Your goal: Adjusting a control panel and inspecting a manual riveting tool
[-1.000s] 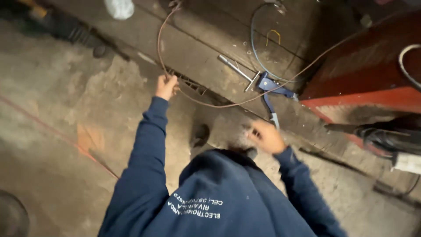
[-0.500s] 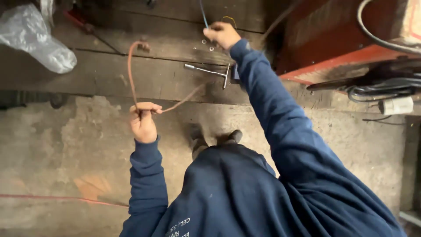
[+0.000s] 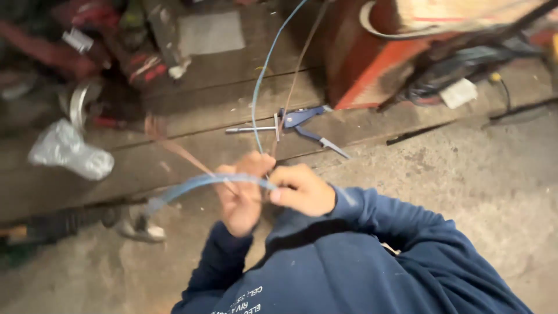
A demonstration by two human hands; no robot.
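Now meeting at frame centre, where half a second ago working far apart: left hand (image 3: 243, 197) and right hand (image 3: 302, 189) both pinching the blue wire (image 3: 258, 87) and brown wire (image 3: 174, 148), gathering them together. Blue wire rising toward the upper centre; blue-handled pliers (image 3: 299, 119) lying beyond on the wooden planks (image 3: 174, 163), crumpled plastic bag (image 3: 70, 152) at left.

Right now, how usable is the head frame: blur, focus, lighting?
Head view: motion blur smears the blue wire and brown wire left of the left hand; the right hand is soft; the blue-handled tool reads clearer. Light is dim and uneven, the top-left clutter is murky, and the plastic bag glares slightly.
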